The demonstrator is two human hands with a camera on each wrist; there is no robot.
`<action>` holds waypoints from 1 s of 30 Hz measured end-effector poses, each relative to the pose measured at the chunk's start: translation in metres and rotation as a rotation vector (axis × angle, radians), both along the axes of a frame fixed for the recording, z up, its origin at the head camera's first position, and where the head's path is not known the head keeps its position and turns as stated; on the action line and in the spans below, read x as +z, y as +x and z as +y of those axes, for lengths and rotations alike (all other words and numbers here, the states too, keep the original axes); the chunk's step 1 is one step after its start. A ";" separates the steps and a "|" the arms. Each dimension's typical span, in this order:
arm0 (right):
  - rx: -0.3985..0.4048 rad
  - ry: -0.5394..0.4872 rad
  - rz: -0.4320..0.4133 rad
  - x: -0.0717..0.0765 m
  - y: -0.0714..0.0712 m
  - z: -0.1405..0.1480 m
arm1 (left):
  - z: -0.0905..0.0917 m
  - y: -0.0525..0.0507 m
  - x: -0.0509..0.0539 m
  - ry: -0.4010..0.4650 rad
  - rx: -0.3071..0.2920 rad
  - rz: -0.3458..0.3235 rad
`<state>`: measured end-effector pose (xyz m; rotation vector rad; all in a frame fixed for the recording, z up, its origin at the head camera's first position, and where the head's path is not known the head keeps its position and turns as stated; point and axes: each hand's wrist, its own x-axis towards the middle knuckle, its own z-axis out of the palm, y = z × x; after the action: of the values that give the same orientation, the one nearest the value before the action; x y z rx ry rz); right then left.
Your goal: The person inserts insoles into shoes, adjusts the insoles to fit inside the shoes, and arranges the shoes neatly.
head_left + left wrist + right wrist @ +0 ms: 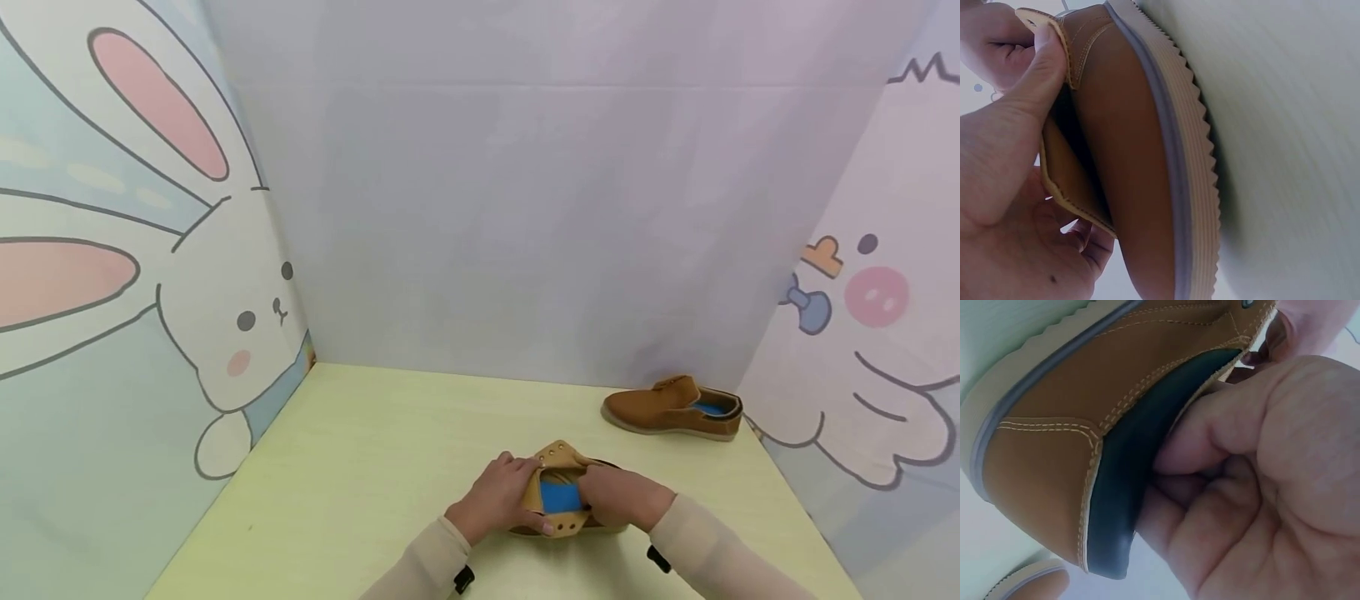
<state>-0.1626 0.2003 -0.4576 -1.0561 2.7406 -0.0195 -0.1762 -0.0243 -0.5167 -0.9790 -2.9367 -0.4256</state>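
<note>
A brown lace-up shoe point(556, 454) without laces lies on the table, its eyelet flaps spread wide and its tan lining showing. Inside it is a blue insole point(561, 498). My left hand point(497, 497) grips the shoe's front opening; in the left wrist view its thumb point(1047, 59) presses on one flap while the fingers bear on the tongue side. My right hand point(624, 495) reaches into the heel end with thumb and fingers curled together at the insole. Its fingertips are hidden behind the dark padded collar point(1125, 462) in the right wrist view.
A second brown shoe point(663, 412), with a blue insole too, stands at the back right, toe to the left. The pale yellow table point(360, 450) is bordered by a grey back wall point(525, 233) and cartoon-printed side panels point(225, 333).
</note>
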 end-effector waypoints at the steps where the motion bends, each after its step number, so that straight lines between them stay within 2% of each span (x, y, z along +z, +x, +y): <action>1: 0.000 -0.002 0.006 0.000 0.000 -0.001 | 0.000 0.000 0.000 0.000 0.002 0.000; 8: 0.008 -0.002 0.007 0.006 0.001 -0.004 | -0.001 -0.001 -0.001 0.010 -0.003 0.002; 11: 0.016 -0.065 0.010 0.012 -0.002 -0.004 | -0.001 -0.001 -0.002 0.013 -0.005 -0.011; 13: 0.017 -0.133 0.059 0.015 -0.005 -0.003 | -0.001 -0.001 -0.003 0.017 -0.008 -0.015; 15: 0.001 -0.208 0.147 0.016 -0.010 -0.002 | 0.000 -0.001 -0.003 0.017 -0.012 -0.004; 18: -0.063 -0.269 0.275 0.015 -0.015 0.000 | 0.001 -0.003 -0.003 0.015 -0.015 0.012; 20: -0.125 -0.273 0.308 0.010 -0.017 0.000 | 0.001 -0.003 -0.003 0.008 -0.011 0.016; 25: -0.226 -0.275 0.199 -0.001 -0.028 0.001 | 0.001 -0.001 -0.005 0.005 -0.002 0.003; 27: -0.237 -0.301 0.151 -0.003 -0.034 0.002 | 0.000 -0.001 -0.005 0.004 -0.004 0.002; 30: -0.251 -0.326 0.128 -0.004 -0.042 0.003 | -0.001 0.001 -0.004 0.002 0.006 -0.009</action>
<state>-0.2049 0.2030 -0.4615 -0.7961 3.0404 -0.4658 -0.1756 -0.0249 -0.5210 -0.9702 -2.9457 -0.4340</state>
